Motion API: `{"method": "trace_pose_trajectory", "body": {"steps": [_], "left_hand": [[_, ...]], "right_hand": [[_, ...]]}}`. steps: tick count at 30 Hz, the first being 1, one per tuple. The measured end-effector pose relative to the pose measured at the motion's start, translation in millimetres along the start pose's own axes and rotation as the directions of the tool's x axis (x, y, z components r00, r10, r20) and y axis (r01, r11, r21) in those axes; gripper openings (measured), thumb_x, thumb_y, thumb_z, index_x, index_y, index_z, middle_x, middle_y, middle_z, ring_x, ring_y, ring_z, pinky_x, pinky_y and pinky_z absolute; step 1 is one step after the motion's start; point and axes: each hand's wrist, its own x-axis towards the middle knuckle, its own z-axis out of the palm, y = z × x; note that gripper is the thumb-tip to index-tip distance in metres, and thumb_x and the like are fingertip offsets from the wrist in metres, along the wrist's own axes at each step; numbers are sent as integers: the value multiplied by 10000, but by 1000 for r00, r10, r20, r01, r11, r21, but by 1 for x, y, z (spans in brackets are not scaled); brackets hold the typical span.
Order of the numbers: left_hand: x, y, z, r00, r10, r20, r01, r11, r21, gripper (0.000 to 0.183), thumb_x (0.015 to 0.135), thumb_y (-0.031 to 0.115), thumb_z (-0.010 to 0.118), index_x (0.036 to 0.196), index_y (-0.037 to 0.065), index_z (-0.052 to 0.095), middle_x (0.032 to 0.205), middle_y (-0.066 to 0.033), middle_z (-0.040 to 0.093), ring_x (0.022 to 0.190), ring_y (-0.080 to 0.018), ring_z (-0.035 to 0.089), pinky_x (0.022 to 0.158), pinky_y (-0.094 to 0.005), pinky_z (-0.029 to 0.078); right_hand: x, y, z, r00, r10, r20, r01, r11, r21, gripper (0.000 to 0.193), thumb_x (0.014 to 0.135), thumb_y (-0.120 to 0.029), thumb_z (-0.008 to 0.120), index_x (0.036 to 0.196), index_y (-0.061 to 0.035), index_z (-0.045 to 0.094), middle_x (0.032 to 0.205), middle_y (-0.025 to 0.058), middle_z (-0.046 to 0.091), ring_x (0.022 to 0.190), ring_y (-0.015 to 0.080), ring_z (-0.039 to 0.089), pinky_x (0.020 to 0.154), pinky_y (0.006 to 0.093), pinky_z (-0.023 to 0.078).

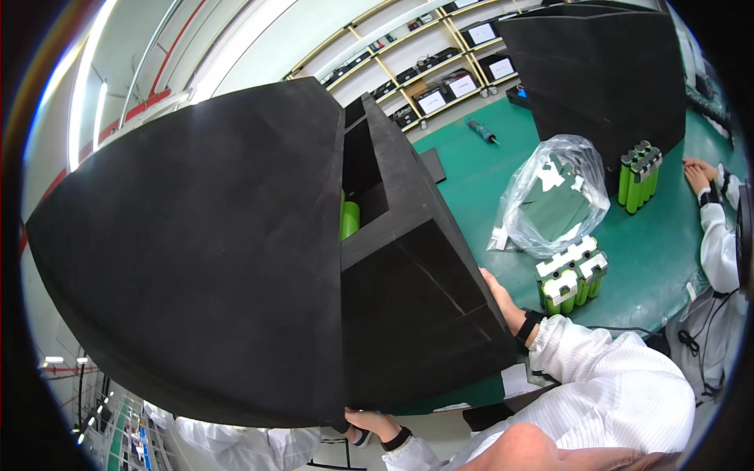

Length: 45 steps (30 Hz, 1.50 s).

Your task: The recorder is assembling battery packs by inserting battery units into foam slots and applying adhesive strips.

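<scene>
A large black box (424,306) with a broad black panel (196,228) along its left side fills the middle and left. Through an opening in it, a green cylinder (350,220) shows. My right hand (503,304) is pressed to the box's right side, its fingertips partly hidden along the edge. At the bottom edge, my left hand (375,424) grips the box from below; the box covers some of its fingers. Just right of my right hand stands a green battery pack (572,276) with white pieces on top.
A clear plastic bag (554,196) with flat dark green pieces lies on the green table (471,184). Behind are a screwdriver-like tool (481,131), another black box (597,71) and a second battery pack (639,177). A co-worker's hand (699,174) touches the table; another white sleeve (251,446) is lower left.
</scene>
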Motion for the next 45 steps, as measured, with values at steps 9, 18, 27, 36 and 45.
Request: {"method": "trace_pose_trajectory", "body": {"steps": [9,18,27,36,45], "left_hand": [[84,-6,0,993,94,68,-96,995,23,442,988,310,373,1181,-43,554,1175,-182,598,970,-286,628,814,-390,556],[180,-22,-51,932,361,-35,-267,750,605,355,970,294,502,1003,-55,557,1060,-191,615,861,-263,634,758,-409,562],[202,-29,-8,952,213,220,-300,791,534,490,990,353,472,1174,-93,557,1166,-210,603,956,-293,622,859,-402,509],[70,-4,-54,969,243,53,-240,860,450,476,1007,308,372,1352,-21,396,1321,-194,489,1255,-282,458,1074,-397,342],[-163,44,75,575,48,816,-342,921,187,385,971,61,478,1339,-3,388,1354,-202,490,1246,-285,498,1074,-422,381]], "right_hand": [[33,86,-1,980,-199,1,198,978,-70,584,1063,-452,249,1532,-103,244,1551,73,292,1427,210,270,1184,355,214],[44,135,48,949,-306,-82,199,777,-598,580,1059,-434,194,1538,-110,236,1596,130,208,1494,315,80,1207,400,105],[77,152,48,933,-306,-188,78,685,-724,598,1034,-525,169,1561,-244,134,1595,258,74,1475,440,54,1168,571,84],[-14,103,53,977,173,124,-78,833,-548,742,1001,-418,438,1534,1,136,1594,222,166,1487,309,161,1188,386,189],[-237,-105,-20,450,567,689,25,764,-645,526,1036,-275,486,1473,-16,350,1423,146,493,1299,209,488,1093,338,378]]}}
